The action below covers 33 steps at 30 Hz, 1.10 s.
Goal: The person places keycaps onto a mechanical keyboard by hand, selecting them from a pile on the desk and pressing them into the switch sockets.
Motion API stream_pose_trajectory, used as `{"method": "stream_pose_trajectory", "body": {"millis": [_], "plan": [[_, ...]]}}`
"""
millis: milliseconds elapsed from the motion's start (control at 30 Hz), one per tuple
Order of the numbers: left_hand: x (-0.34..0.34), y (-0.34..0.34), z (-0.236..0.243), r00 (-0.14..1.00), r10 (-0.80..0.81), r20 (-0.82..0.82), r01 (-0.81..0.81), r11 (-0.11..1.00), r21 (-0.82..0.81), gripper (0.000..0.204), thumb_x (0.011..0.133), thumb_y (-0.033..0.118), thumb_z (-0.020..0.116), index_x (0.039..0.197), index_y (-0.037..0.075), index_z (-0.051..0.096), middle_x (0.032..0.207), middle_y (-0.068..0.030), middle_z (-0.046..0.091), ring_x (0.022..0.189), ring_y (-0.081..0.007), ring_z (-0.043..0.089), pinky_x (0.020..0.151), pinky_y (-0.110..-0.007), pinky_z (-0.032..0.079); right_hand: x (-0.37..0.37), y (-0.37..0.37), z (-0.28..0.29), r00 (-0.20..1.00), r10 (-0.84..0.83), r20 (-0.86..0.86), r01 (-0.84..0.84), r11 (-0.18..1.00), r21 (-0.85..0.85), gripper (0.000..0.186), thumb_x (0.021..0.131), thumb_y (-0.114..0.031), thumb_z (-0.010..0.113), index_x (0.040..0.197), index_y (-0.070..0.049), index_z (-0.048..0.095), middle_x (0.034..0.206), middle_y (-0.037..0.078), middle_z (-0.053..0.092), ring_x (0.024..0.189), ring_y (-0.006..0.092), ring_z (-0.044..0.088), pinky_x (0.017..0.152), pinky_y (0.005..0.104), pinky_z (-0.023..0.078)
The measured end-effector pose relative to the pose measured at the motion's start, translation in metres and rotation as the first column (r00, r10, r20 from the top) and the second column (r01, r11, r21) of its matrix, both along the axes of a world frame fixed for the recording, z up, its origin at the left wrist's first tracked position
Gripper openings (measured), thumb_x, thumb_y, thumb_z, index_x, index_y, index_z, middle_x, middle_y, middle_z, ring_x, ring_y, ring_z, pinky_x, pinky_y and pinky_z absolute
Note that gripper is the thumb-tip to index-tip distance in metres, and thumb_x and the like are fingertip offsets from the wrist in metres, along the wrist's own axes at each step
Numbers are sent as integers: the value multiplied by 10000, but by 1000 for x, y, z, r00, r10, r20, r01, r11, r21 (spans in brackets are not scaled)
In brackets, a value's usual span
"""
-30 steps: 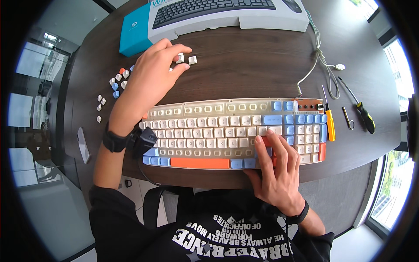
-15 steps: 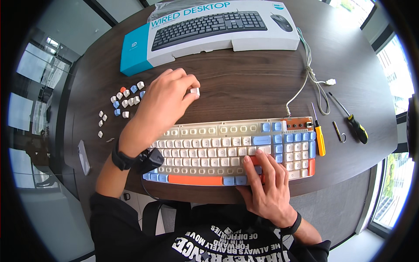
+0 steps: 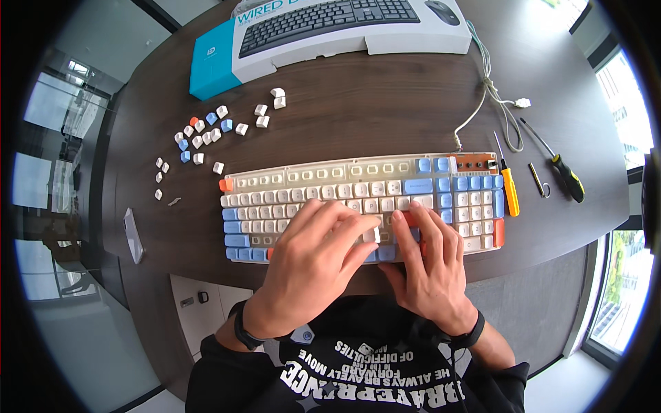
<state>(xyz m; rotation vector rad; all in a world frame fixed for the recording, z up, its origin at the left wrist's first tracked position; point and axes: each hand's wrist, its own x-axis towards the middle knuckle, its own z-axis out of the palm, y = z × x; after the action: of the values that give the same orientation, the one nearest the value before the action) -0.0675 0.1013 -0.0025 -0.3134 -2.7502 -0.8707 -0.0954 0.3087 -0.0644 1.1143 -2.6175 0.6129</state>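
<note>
A white-and-teal box stood at the back of the table; what was in it could not be seen. One keyboard lay below it, near the table's front edge, with two rows partly bare of caps. Loose on the table to the upper left lay four blue caps, one orange cap and about eighteen white caps. The left hand pinched one more white key cap between thumb and fingertips, over the keyboard's lower right. The right hand gripped nothing visible, its fingers loosely spread and resting on the keys. Two screwdrivers and one cable lay rightward.
</note>
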Motion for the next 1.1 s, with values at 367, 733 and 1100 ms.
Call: {"method": "stream_pose_trajectory", "body": {"millis": [367,733,1100], "plan": [[2,-3,-14,993,99,-71,-102,994,-32,268,820,52,835,1060,76,719,966,-46,646,886,-232,640,766,-357,558,0,-1,-2,1000,-15,7,15,1000,20,787,844,-312,799,1544,-88,519,1548,195,488,1350,339,522,1083,457,426],[-9,12,-28,992,90,-83,-84,994,74,294,786,-14,839,1055,54,741,993,-58,676,914,-258,648,770,-375,541,-1,-1,-2,1000,-12,4,12,1000,4,744,873,-327,782,1526,-71,534,1527,194,510,1325,337,538,1074,448,433],[-12,17,-38,989,89,-115,-81,994,77,265,773,52,849,1018,75,753,1006,-2,635,880,-204,578,776,-340,508,-1,0,-4,1000,7,-29,-7,1000,-10,705,941,-369,731,1521,-28,520,1502,235,534,1278,351,571,1020,459,471]]}}
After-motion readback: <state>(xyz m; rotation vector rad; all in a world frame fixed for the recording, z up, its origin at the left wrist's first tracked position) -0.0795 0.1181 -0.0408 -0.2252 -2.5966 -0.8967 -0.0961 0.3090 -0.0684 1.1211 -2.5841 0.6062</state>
